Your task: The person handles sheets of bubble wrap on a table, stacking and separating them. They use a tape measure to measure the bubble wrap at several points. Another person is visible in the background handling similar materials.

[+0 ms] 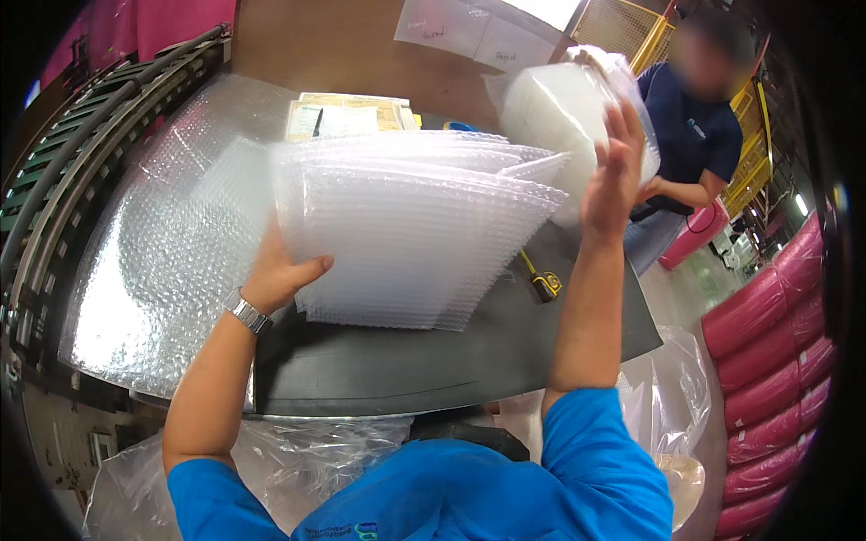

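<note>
1. The stack of bubble-wrap sheets [406, 239] is over the middle of the bench [388, 374], its layers fanned out toward the upper right; whether its lower edge touches the bench, I cannot tell.
2. The left hand [287, 269] is at the stack's left edge, its thumb on the near face and its other fingers hidden behind; they are clamped on the stack. A metal watch [248, 312] circles that wrist.
3. The right hand [613, 171] is raised to the right of the stack, apart from it. Its fingers point up, slightly bent, gripping nothing that shows.
4. Behind the right hand, to the right of the stack and beyond it, is a clear plastic bundle [550, 113]; whether the hand touches it, I cannot tell.
5. A co-worker [690, 135] in a dark shirt stands to the right of the stack, one hand at the bundle.
6. A yellow and black tape measure [547, 287] lies on the bench, just right of the stack.
7. Left of the stack, a wide bubble-wrap sheet [149, 288] covers the bench.
8. Just beyond the stack are papers [347, 122] with a dark pen [317, 123] on them.
9. Well to the right of the stack are pink wrapped rolls [767, 361], piled up.
</note>
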`<state>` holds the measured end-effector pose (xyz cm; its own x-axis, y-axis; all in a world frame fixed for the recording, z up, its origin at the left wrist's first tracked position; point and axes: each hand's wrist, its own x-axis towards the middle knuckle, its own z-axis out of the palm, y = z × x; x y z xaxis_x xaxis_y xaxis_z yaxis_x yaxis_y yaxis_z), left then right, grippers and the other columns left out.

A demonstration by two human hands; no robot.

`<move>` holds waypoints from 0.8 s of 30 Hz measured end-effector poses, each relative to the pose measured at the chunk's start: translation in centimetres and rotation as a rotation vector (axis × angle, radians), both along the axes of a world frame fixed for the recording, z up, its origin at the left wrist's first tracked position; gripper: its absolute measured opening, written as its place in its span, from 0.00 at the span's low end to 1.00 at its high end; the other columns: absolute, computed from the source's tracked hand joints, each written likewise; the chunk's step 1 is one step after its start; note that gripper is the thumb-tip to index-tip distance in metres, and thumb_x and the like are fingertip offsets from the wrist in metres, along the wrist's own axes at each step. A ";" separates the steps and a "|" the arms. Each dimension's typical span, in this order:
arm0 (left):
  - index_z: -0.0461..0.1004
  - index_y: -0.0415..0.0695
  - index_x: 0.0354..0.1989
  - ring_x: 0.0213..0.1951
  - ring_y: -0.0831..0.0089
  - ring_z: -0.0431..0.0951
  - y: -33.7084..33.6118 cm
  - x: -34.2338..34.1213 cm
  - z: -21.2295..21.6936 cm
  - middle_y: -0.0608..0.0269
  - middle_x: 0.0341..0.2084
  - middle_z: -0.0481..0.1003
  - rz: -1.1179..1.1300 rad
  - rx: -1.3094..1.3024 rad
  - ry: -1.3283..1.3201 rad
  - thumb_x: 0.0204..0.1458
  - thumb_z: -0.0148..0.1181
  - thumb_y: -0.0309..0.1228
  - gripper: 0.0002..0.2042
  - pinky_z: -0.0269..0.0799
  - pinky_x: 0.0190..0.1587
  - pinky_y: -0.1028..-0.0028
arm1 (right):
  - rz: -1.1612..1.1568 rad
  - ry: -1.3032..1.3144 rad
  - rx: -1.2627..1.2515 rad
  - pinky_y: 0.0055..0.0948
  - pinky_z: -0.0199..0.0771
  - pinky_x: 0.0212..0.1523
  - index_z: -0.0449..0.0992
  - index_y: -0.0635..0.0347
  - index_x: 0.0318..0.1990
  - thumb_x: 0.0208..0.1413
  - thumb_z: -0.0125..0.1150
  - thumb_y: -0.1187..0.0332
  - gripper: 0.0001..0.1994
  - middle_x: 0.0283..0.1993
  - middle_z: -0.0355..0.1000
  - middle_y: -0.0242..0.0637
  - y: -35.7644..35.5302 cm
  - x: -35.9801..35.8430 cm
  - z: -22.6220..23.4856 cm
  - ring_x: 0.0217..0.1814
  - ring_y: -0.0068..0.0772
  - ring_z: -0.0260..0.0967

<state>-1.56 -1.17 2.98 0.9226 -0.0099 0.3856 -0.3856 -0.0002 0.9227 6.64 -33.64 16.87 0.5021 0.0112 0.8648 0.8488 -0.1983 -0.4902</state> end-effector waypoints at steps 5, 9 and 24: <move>0.48 0.40 0.56 0.49 0.67 0.63 -0.5 0.3 0.1 0.56 0.46 0.63 -0.027 -0.036 0.002 0.32 0.63 0.27 0.39 0.60 0.50 0.69 | 0.157 0.665 0.416 0.47 0.24 0.59 0.41 0.48 0.63 0.38 0.44 0.29 0.48 0.65 0.39 0.44 -9.5 5.9 -12.4 0.67 0.39 0.31; 0.50 0.40 0.56 0.48 0.68 0.64 0.3 0.1 0.1 0.57 0.45 0.64 -0.010 -0.003 0.085 0.31 0.64 0.28 0.39 0.61 0.50 0.69 | 0.411 0.842 0.372 0.39 0.54 0.55 0.55 0.57 0.56 0.46 0.47 0.40 0.36 0.54 0.60 0.42 -6.0 8.8 -14.3 0.56 0.36 0.57; 0.52 0.39 0.54 0.47 0.69 0.64 0.5 0.6 0.3 0.57 0.45 0.64 0.068 -0.090 0.022 0.33 0.64 0.28 0.37 0.62 0.49 0.69 | 0.091 0.676 0.265 0.21 0.65 0.25 0.66 0.59 0.27 0.45 0.59 0.73 0.06 0.28 0.67 0.32 -1.4 5.5 -16.3 0.27 0.19 0.63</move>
<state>-0.96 -0.66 3.29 0.9283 0.0870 0.3615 -0.3669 0.0571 0.9285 12.12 -35.05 0.57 0.9340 -0.0887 0.3461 0.3516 0.0567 -0.9344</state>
